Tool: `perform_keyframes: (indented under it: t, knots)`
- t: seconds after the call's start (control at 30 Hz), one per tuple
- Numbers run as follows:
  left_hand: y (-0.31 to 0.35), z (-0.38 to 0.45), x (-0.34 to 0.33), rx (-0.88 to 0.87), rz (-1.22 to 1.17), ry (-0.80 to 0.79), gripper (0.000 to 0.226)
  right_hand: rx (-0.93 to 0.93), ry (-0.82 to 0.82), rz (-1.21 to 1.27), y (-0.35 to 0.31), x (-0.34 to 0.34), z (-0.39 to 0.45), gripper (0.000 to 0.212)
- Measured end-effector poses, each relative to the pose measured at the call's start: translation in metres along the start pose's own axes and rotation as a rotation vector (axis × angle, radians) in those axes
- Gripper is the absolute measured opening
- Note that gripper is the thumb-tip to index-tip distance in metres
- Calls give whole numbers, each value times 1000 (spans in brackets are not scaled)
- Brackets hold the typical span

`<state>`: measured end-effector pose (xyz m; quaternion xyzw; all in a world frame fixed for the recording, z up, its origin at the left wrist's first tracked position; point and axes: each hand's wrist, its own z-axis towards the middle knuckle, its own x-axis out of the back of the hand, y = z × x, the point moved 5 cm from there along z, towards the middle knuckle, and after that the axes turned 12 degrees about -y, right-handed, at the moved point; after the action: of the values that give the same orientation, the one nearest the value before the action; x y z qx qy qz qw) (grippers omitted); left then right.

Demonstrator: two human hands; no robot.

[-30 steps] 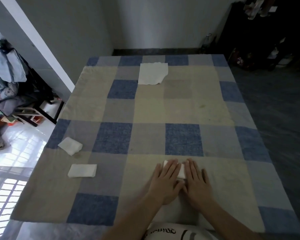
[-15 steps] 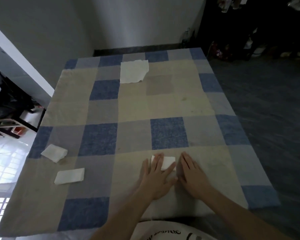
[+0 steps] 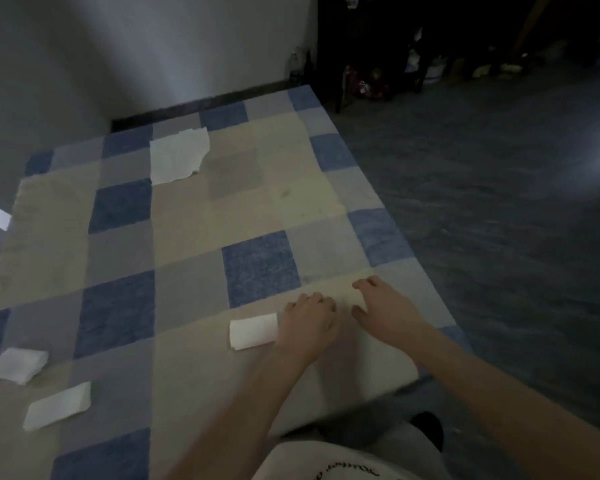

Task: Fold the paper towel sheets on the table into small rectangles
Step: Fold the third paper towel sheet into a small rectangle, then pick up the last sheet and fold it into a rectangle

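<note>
Along the left edge of the counter, under its checked cloth, lie two finished pieces: a folded towel set a little askew, and nearer the person a flat folded rectangle. Neither hand is close to them.

Toward the middle of the near edge sits a third small rectangle, its long axis running roughly left to right, tilted slightly up toward the right. Its right end touches, or slips just under, the left hand, which rests on the counter with its fingers curled loosely downward. Whether they pinch that end of the paper cannot be told. Just right of it, near the right edge, the right hand also rests on the cloth, fingers bent and holding nothing, a small gap apart from the left hand.

Far up the counter, close to the far edge and left of centre, lies the one unfolded sheet, flat, with a ragged right side. It lies straight ahead and to the left of both hands, well apart from them, so the left hand looks the nearer for the reach. By my reckoning that sheet is the only one left to fold.
</note>
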<state>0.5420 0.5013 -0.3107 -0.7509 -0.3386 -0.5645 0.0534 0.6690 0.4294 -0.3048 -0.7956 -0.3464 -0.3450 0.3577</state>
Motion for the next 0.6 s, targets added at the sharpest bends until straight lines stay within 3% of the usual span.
perform_keyframes:
  t: [0.47,0.6]
  knots:
    - [201,136,51,196,-60,40,28,73,59,-18,195,138,-50,35]
    - [231,153,44,240,-46,-25,32,107,103,3,233,164,-40,29]
